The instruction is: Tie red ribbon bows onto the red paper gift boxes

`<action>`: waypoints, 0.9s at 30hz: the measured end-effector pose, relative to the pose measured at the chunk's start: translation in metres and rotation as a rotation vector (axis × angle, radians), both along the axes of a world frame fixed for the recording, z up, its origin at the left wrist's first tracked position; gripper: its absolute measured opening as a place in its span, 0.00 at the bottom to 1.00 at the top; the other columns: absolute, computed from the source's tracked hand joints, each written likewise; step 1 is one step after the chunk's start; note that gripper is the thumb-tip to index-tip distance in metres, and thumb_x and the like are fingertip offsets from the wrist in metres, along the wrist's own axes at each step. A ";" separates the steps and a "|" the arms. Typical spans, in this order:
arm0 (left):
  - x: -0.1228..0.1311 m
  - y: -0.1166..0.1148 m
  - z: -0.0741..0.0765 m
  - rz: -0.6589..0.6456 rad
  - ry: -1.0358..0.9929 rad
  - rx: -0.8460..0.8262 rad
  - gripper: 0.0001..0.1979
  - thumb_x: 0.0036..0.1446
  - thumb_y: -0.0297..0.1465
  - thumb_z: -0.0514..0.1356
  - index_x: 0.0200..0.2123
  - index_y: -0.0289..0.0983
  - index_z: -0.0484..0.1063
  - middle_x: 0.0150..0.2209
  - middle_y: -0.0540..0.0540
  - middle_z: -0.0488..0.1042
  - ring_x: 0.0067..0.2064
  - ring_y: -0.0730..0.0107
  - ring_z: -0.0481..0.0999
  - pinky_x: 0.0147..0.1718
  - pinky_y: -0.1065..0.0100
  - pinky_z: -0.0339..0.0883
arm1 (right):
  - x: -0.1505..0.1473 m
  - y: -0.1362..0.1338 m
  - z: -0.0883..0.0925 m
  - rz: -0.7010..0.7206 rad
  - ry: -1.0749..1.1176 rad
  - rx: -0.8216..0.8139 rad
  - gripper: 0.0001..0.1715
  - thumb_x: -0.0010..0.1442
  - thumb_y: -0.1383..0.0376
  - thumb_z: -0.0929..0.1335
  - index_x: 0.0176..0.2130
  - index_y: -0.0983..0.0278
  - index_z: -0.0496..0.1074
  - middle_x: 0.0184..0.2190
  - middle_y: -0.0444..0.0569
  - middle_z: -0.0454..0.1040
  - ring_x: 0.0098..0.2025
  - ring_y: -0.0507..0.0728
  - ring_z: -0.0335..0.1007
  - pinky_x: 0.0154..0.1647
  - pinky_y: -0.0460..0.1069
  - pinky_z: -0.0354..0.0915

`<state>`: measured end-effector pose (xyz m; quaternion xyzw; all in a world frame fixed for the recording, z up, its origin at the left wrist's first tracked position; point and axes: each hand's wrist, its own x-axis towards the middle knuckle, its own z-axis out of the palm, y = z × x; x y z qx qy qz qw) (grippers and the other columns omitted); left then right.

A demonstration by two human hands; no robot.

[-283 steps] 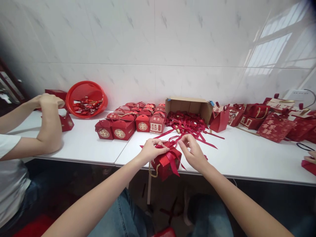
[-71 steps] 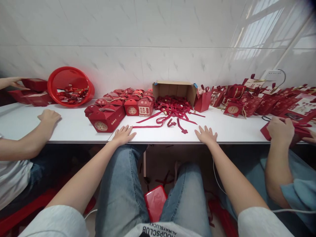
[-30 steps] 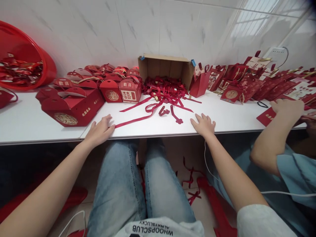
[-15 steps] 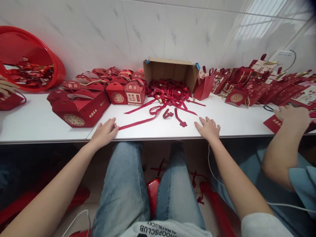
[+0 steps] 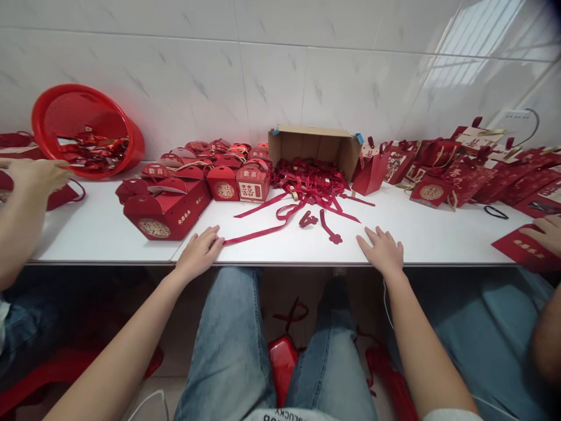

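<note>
My left hand lies on the front edge of the white table, palm down with its fingers stretched out. Its fingertips reach the end of a long red ribbon; whether they touch it I cannot tell. To the right, my right hand rests flat with spread fingers and holds nothing. Between the hands lie a curled red paper strip and a flat one with a flower-shaped end. Behind them, a cardboard box on its side spills a heap of red ribbons.
Red gift boxes stand left of my left hand, beside a tipped red basket of wrapped pieces. Red gift bags line the right back. Co-workers' hands show at left and right, the right one on a red packet.
My view has shifted left and up; my hands keep their places on the table. The left co-worker's hand and arm show more. The right co-worker's arm has moved outward, exposing the red packet.
</note>
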<state>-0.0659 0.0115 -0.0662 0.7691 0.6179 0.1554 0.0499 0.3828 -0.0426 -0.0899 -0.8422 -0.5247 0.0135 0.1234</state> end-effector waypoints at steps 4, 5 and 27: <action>-0.001 -0.002 -0.002 -0.031 0.031 0.012 0.20 0.61 0.42 0.41 0.34 0.38 0.68 0.62 0.39 0.60 0.65 0.56 0.54 0.60 0.49 0.49 | -0.001 -0.001 -0.001 0.000 0.004 0.010 0.35 0.62 0.45 0.53 0.61 0.56 0.59 0.66 0.50 0.51 0.66 0.65 0.43 0.62 0.66 0.43; -0.001 -0.002 -0.002 -0.034 0.024 0.013 0.20 0.61 0.41 0.42 0.34 0.37 0.69 0.62 0.38 0.60 0.65 0.56 0.54 0.60 0.48 0.49 | -0.001 -0.001 -0.002 0.002 0.005 0.012 0.35 0.62 0.45 0.53 0.61 0.56 0.59 0.66 0.50 0.51 0.66 0.65 0.43 0.62 0.66 0.43; 0.113 -0.157 0.008 -0.357 -0.465 0.195 0.13 0.60 0.28 0.54 0.23 0.38 0.70 0.20 0.50 0.70 0.24 0.71 0.69 0.24 0.69 0.63 | -0.184 -0.095 -0.005 0.629 1.580 0.161 0.22 0.56 0.45 0.64 0.33 0.54 0.79 0.32 0.49 0.75 0.31 0.59 0.69 0.30 0.51 0.62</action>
